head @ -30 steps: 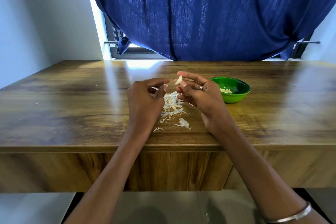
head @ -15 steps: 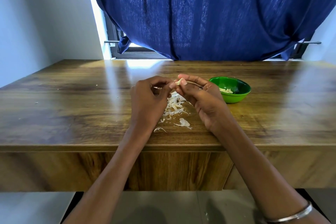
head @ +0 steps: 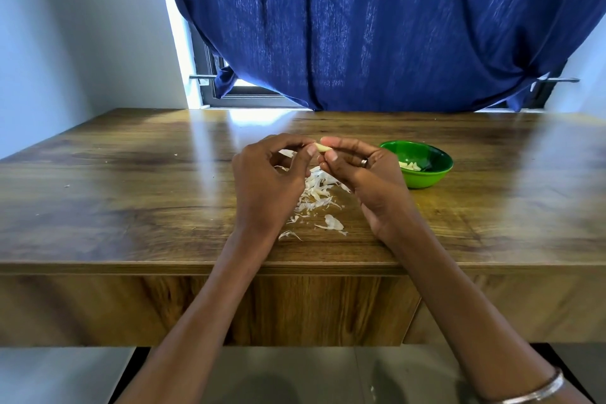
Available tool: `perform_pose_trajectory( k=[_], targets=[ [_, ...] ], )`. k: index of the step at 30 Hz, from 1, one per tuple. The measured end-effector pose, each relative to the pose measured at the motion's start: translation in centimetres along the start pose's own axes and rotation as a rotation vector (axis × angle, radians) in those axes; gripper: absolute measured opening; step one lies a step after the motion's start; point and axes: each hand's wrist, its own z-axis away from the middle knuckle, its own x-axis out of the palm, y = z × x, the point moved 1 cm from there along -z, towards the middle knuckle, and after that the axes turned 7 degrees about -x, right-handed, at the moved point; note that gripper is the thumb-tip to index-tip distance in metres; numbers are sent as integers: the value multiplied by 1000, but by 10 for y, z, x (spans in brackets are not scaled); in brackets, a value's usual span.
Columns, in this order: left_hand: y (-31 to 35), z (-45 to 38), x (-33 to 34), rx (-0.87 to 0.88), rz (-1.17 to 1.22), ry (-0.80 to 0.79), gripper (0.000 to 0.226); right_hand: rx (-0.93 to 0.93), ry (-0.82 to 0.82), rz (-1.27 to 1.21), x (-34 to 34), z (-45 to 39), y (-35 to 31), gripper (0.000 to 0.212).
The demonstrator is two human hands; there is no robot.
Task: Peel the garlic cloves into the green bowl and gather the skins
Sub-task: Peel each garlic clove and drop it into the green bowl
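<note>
Both hands, left (head: 267, 180) and right (head: 367, 174), pinch one clove (head: 323, 147). Peeled cloves in bowl (head: 436, 170); skins (head: 316, 195) lie scattered on table (head: 131, 190), ungathered.

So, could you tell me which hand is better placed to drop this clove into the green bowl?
The right hand: it pinches the garlic clove and sits right beside the green bowl. The left hand is farther off.
</note>
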Motion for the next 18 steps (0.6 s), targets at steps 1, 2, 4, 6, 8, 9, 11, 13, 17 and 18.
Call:
perform_pose_trajectory(
  k=[1,2,4,6,8,9,11,13,17,18],
  targets=[
    [-1,0,0,16,-1,15,10,-3,-6,-13,0,0,0,21],
    [-1,0,0,32,-2,28,10,-6,-12,-30,0,0,-1,20],
    [-1,1,0,50,-7,46,10,-17,-20,-49,0,1,-2,18],
    [1,1,0,36,-3,46,10,-39,-11,-34,0,1,-2,18],
    [1,1,0,3,24,41,11,-50,0,-23,-1,1,-2,19],
    [1,1,-1,-5,32,41,12,-51,0,-23,-1,1,-2,20],
    [2,1,-2,-13,33,42,13,-56,-3,-21,-1,0,-1,21],
    [2,1,-2,-36,39,40,12,-66,-3,-17,0,1,-1,23],
    [1,-1,-2,-129,76,30,7,-75,-8,20,1,1,-2,30],
    [1,-1,-1,-147,84,23,7,-76,-9,32,1,2,-2,31]
  ],
)
